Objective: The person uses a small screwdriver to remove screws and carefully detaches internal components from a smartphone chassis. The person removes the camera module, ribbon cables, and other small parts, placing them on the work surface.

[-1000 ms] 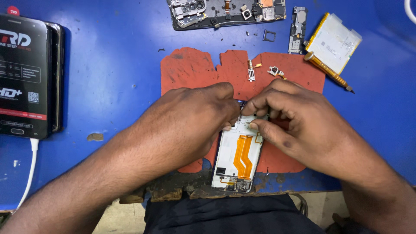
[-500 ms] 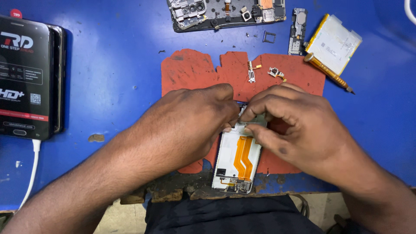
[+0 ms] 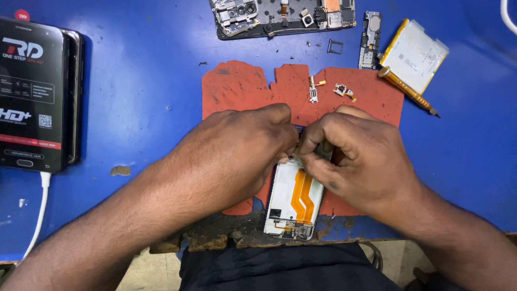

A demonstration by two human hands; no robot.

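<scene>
The blue bench (image 3: 134, 81) carries my red mat (image 3: 242, 86), which catches loose parts. On it at six o'clock lies the opened phone frame (image 3: 293, 199); my left hand (image 3: 242, 145) and right hand (image 3: 350, 156) pinch closed on its top edge, steadying it.

Right hand (image 3: 355, 161) now closer against left hand (image 3: 242, 151)
</scene>
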